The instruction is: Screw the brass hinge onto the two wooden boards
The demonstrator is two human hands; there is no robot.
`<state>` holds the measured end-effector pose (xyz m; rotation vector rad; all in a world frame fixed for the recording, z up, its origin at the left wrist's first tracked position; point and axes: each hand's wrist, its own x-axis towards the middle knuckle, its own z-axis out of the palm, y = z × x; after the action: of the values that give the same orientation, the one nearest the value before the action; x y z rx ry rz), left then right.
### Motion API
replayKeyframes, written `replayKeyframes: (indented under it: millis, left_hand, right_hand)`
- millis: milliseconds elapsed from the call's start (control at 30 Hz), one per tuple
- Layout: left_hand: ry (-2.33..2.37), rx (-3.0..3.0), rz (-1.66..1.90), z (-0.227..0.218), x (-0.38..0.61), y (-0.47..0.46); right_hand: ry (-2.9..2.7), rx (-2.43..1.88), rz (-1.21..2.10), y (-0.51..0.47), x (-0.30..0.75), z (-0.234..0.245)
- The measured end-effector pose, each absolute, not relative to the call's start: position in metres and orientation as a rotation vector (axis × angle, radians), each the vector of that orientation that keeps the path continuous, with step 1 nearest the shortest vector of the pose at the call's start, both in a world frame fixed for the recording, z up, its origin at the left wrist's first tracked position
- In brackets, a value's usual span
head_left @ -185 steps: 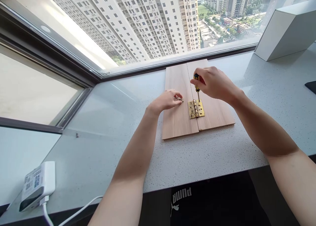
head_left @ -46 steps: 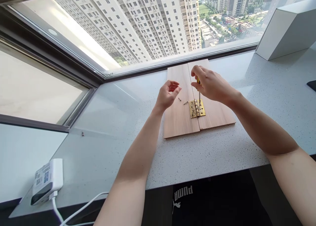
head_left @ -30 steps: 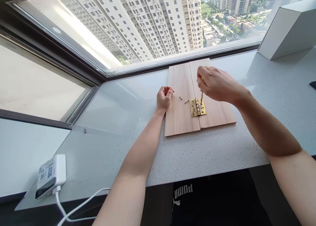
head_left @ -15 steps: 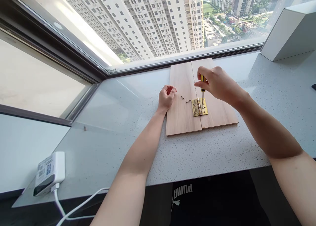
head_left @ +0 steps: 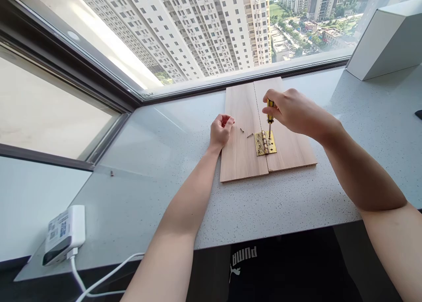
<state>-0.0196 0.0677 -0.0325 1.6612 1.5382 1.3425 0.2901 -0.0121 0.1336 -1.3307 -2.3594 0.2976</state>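
Speckled counter [head_left: 263, 209], frame centre: right hand [head_left: 296, 115] clamps a screwdriver [head_left: 270, 110], tip on a brass hinge [head_left: 265, 143] joining two boards [head_left: 290, 157]; left hand [head_left: 220, 132] rests curled on the boards, just beside two screws [head_left: 249, 135].

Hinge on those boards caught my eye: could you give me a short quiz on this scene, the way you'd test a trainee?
1. True or false: the right hand holds the screwdriver upright, with its tip on the hinge.

2. Where do the two loose screws lie?
A) on the left board
B) on the hinge
C) on the right board

3. Fill in the blank: the hand resting curled on the board is the person's ____ hand.

Key: 1 true; 2 A; 3 left.
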Motion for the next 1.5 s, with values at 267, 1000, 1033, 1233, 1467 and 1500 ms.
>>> replayKeyframes:
  millis: [267, 1000, 1033, 1233, 1467, 1500]
  left_hand:
    - [1.545, 1.669, 1.340, -0.033, -0.020, 0.068]
    - [1.495, 1.704, 1.391, -0.044, -0.025, 0.076]
    - [1.499, 1.702, 1.391, -0.044, -0.025, 0.076]
    - [1.524, 1.678, 1.379, -0.042, -0.026, 0.075]
    - [1.494, 1.705, 1.389, -0.045, -0.026, 0.076]
    - [1.488, 1.711, 1.392, -0.045, -0.026, 0.077]
  right_hand:
    - [-2.170, -1.515, 0.114, -0.008, 0.282, 0.128]
    - [-2.208, -1.367, 0.161, -0.002, 0.283, 0.131]
    - [-2.191, -1.449, 0.113, -0.005, 0.279, 0.131]
    - [-2.256, -1.604, 0.052, -0.023, 0.264, 0.136]
    - [-2.456, -1.362, 0.298, -0.019, 0.287, 0.136]
    - [-2.463, -1.320, 0.359, -0.018, 0.293, 0.138]
